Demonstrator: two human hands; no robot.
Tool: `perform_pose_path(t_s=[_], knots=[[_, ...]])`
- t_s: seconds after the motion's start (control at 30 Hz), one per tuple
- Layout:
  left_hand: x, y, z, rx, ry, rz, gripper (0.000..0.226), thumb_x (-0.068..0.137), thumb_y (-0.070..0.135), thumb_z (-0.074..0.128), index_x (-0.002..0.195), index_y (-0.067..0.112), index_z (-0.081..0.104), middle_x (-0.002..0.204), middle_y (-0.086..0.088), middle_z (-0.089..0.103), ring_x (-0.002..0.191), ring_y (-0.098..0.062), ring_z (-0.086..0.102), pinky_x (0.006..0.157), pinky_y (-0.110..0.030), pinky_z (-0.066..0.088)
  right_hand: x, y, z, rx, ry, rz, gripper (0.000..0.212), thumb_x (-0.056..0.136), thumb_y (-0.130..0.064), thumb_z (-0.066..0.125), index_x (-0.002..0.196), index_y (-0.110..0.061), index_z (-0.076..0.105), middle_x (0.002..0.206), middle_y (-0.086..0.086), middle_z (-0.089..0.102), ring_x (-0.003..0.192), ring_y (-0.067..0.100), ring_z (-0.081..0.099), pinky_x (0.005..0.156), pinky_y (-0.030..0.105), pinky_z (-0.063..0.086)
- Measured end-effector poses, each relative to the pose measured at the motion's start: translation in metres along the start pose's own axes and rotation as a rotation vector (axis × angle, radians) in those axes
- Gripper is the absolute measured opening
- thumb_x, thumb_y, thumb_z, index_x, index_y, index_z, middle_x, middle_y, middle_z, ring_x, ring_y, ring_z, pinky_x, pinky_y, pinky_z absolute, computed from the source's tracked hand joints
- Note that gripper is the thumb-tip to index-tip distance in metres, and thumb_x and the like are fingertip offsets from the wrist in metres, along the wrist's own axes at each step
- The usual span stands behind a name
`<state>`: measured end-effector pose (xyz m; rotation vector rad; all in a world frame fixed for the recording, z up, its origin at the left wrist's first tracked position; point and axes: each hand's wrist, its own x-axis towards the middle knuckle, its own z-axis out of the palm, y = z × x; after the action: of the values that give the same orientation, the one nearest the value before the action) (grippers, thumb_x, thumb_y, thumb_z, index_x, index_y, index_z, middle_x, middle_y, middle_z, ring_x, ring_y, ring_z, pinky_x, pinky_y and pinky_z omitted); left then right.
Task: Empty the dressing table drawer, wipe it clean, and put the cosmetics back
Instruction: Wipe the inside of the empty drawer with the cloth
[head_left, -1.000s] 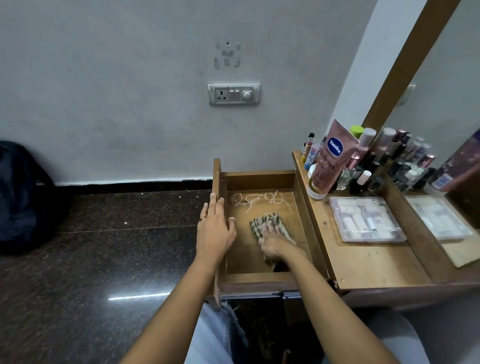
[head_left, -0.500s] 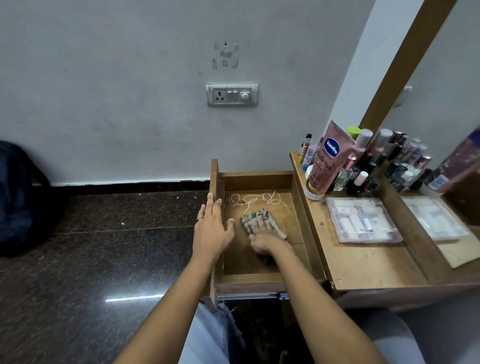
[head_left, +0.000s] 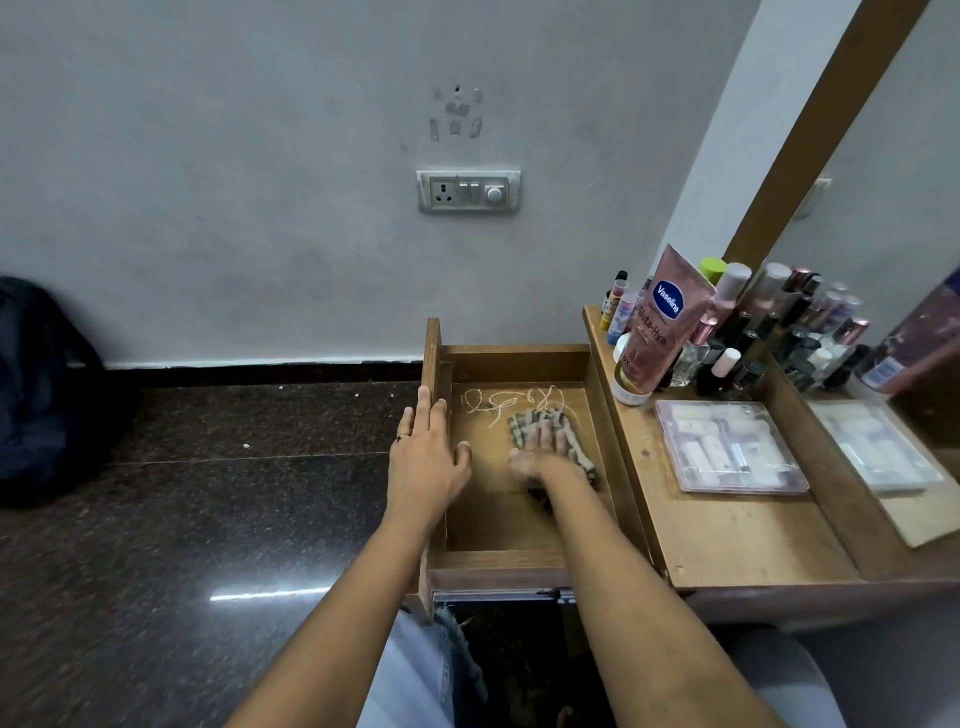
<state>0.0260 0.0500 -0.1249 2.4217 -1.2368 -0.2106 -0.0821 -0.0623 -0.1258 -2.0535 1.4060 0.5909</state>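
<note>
Wooden drawer (head_left: 498, 519) stands pulled out at the left end of the table (head_left: 727, 535), with nothing in it but a cloth. The checked cloth (head_left: 525, 422) lies bunched on the drawer's floor toward the back right corner. The right hand (head_left: 551, 451) lies flat on top of it, fingers straight and slightly spread, pressing it down; the hand is blurred, so finer detail cannot be told. Pale looping lines (head_left: 511, 402) run across the floor just behind the cloth, along the back wall; whether they are thread or marks cannot be told.

The left hand (head_left: 426, 460) rests on the drawer's left wall, fingers straight and close together, pointing to the back, with the thumb hanging inside. A ring (head_left: 403, 437) shows on one finger.

On the table, a pink Vaseline tube (head_left: 658, 325) stands cap-down at the back left corner, leaning back. Small bottles (head_left: 727, 361) crowd just beside it along the back edge, against the mirror (head_left: 883, 208). A clear flat case (head_left: 727, 448) of cosmetics lies in front of them, near the middle.

A socket plate (head_left: 468, 191) sits on the grey wall (head_left: 260, 182) above the drawer. A dark bag (head_left: 41, 389) rests on the dark stone floor (head_left: 208, 509) at the far left, well apart from the table.
</note>
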Motion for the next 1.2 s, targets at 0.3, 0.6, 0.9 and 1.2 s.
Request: perform_pose_path(t_s=[0.3,0.6,0.9,1.2], knots=[[-0.001,-0.001,-0.002,0.032,-0.017,0.025,0.065,0.094,0.038,0.047,0.15,0.015,0.025,0.162,-0.006,0.005,0.146,-0.029,0.017,0.112,-0.043,0.031,-0.017,-0.015,0.057,0.047,-0.031,0.245,0.08,0.101,-0.046,0.027,0.148,-0.004,-0.022,0.153,0.013,-0.032,0.143,0.034,-0.023,0.118,0.047,-0.005],[0.001,0.0,-0.001,0.007,-0.012,0.022,0.066,0.094,0.041,0.047,0.151,0.017,0.025,0.162,-0.004,0.005,0.147,-0.028,0.017,0.114,-0.042,0.028,-0.005,0.024,0.002,0.163,0.032,0.208,0.067,0.104,-0.041,0.018,0.15,-0.009,-0.017,0.157,0.012,-0.024,0.146,0.028,-0.018,0.12,0.041,-0.006],[-0.001,0.002,-0.003,-0.007,-0.018,0.005,0.067,0.094,0.043,0.048,0.151,0.017,0.024,0.162,-0.004,0.004,0.147,-0.028,0.015,0.114,-0.043,0.027,-0.007,0.009,-0.006,0.213,-0.043,-0.003,0.059,0.104,-0.034,0.014,0.152,-0.012,-0.012,0.157,0.007,-0.026,0.144,0.027,-0.023,0.118,0.044,-0.008],[0.0,0.001,-0.003,-0.006,-0.033,0.009,0.069,0.093,0.042,0.05,0.151,0.016,0.023,0.162,-0.002,0.001,0.147,-0.029,0.015,0.114,-0.044,0.028,-0.019,0.049,0.03,0.102,-0.019,0.125,0.067,0.103,-0.037,0.019,0.15,-0.007,-0.018,0.155,0.01,-0.028,0.146,0.027,-0.018,0.118,0.041,-0.005]])
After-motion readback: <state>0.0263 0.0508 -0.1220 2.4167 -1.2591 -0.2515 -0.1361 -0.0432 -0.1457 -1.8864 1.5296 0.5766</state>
